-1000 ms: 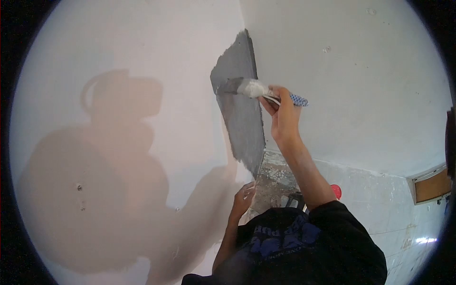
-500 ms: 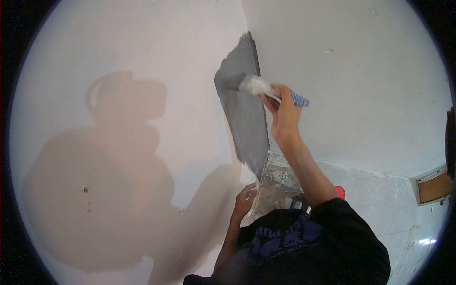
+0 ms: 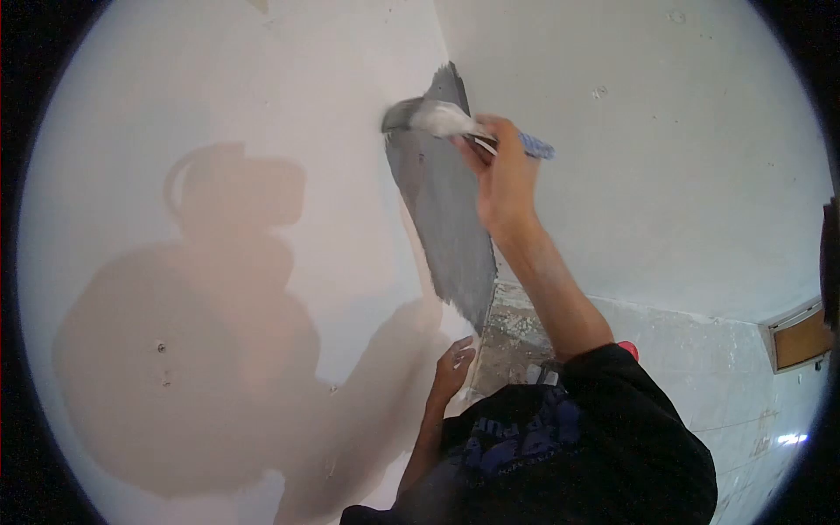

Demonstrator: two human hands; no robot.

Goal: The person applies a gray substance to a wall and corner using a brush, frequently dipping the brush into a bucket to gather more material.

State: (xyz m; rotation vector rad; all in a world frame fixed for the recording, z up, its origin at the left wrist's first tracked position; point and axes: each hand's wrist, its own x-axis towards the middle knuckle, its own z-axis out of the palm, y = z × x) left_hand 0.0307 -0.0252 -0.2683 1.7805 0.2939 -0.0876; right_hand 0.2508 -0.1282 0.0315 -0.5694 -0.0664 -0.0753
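Note:
My right hand (image 3: 503, 171) is wrapped round the handle of a wide brush (image 3: 446, 120). The handle's blue-and-white end sticks out past my fingers. Dark, wet-looking bristles touch the white wall (image 3: 341, 175) at the upper left edge of a grey coated patch (image 3: 451, 227), which runs down beside the wall corner. Lower down, my left hand (image 3: 453, 363) is near the bottom of the patch, beside the wall, with its fingers apart and nothing in them.
A second pale wall (image 3: 630, 175) stands to the right of the corner. Below lies a stained, rough floor strip (image 3: 512, 324). A red object (image 3: 628, 349) shows partly behind my right sleeve. A brown panel (image 3: 801, 339) is at the far right.
My right hand and the brush have moved up and to the left, from the middle of the grey patch to its upper left edge. My left hand has barely moved.

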